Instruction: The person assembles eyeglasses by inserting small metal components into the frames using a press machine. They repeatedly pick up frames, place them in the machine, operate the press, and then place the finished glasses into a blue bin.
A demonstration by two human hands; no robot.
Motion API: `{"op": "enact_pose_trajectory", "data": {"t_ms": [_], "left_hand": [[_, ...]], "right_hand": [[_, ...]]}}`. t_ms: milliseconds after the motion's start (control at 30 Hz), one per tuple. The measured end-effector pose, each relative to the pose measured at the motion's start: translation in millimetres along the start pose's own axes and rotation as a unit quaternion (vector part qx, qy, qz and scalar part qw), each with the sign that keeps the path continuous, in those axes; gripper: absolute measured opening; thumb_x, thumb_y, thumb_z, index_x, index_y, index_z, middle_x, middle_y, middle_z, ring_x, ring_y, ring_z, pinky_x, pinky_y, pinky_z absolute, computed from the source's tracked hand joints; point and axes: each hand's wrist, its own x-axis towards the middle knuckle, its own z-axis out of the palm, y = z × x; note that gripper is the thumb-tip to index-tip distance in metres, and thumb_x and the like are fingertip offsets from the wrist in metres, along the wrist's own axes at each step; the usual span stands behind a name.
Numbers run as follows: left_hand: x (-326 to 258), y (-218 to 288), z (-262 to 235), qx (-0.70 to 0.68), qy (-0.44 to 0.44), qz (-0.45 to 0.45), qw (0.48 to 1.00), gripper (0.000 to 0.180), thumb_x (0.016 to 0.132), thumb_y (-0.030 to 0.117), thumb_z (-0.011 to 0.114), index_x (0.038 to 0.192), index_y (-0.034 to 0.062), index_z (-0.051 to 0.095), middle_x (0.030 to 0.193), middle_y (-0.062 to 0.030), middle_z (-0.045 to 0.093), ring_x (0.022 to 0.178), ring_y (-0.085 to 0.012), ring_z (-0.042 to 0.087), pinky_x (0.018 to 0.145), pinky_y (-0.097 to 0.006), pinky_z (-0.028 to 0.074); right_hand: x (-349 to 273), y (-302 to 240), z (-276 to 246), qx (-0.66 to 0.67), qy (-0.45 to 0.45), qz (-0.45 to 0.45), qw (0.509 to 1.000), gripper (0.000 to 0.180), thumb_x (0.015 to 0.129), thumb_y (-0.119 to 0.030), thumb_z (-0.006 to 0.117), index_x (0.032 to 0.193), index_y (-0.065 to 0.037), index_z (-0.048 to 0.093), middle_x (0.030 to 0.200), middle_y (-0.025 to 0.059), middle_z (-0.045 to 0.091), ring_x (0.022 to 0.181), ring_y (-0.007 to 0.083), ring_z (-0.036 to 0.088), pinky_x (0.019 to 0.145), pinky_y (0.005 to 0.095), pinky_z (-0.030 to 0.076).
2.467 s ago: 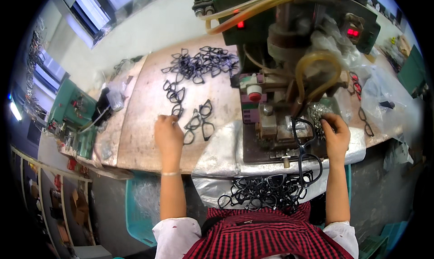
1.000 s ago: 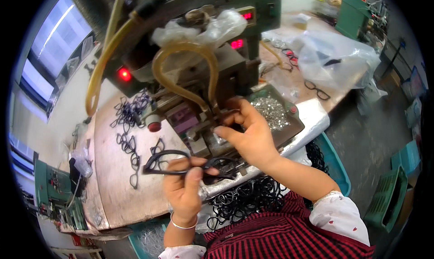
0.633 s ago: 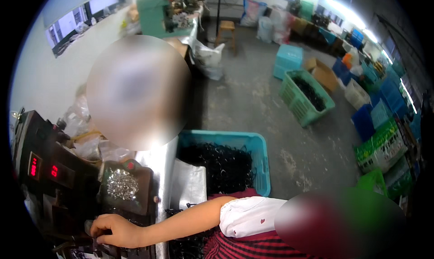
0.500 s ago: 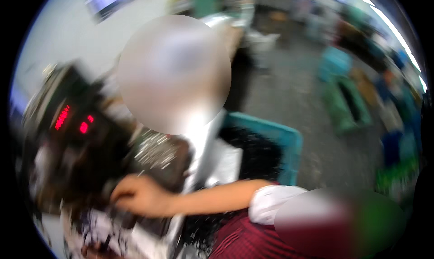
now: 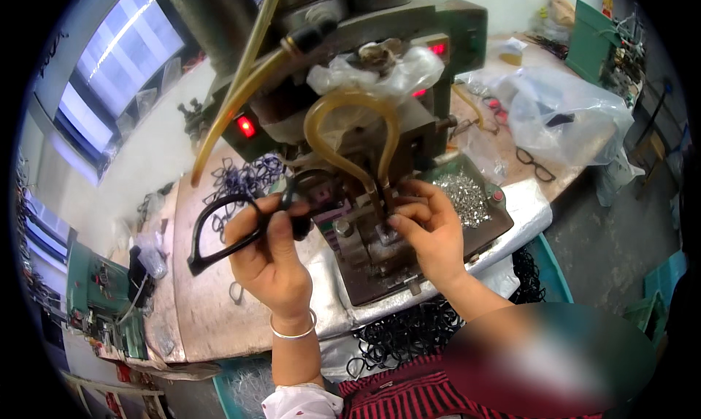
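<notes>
Metal tray (image 5: 504, 225) holds silvery bits, perhaps rivets (image 5: 464, 196); right hand (image 5: 427, 233) beside.

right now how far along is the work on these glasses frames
Done: hard to tell; a pile of black frames lies on the bench behind the left hand. In hand: the left hand holds one black eyeglass frame up by the press machine, while the right hand touches its fixture beside the tray of small metal parts. Left: probably the heap of frames below the bench edge.
</notes>
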Motion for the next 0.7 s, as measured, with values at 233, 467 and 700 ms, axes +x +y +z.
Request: {"op": "enact_pose_trajectory", "data": {"t_ms": [233, 467, 700], "left_hand": [[-2.6, -0.4, 10.1, -0.04, 0.007, -0.05, 0.998, 0.012, 0.1, 0.005, 0.051, 0.11, -0.0002, 0.056, 0.087, -0.0093, 0.065, 0.073, -0.0116, 0.057, 0.065, -0.023, 0.046], [-69.7, 45.0, -18.1, -0.192, -0.257, -0.438, 0.84, 0.022, 0.102, 0.023, 0.051, 0.108, 0.0035, 0.06, 0.077, -0.0078, 0.066, 0.06, -0.0138, 0.057, 0.053, -0.025, 0.043], [-83.7, 42.9, -10.3, -0.339, -0.302, -0.568, 0.687, 0.031, 0.102, 0.027, 0.046, 0.105, -0.0025, 0.054, 0.065, -0.0144, 0.06, 0.044, -0.0182, 0.052, 0.041, -0.025, 0.043]], "right_hand": [[-6.1, -18.3, -2.6, -0.108, 0.002, -0.036, 0.994, 0.053, 0.085, 0.002, 0.064, 0.134, 0.002, 0.046, 0.117, 0.0118, 0.063, 0.102, 0.0163, 0.063, 0.094, 0.0295, 0.047], [53.1, -73.8, -157.2, -0.288, 0.235, -0.236, 0.898, 0.061, 0.088, 0.0, 0.058, 0.145, -0.004, 0.037, 0.124, 0.0117, 0.061, 0.11, 0.019, 0.06, 0.093, 0.0323, 0.048], [41.2, -111.9, -190.6, -0.371, 0.183, -0.148, 0.898, 0.026, 0.088, -0.006, 0.061, 0.113, -0.001, 0.064, 0.098, 0.0082, 0.068, 0.091, 0.0144, 0.06, 0.083, 0.0278, 0.047]]}}
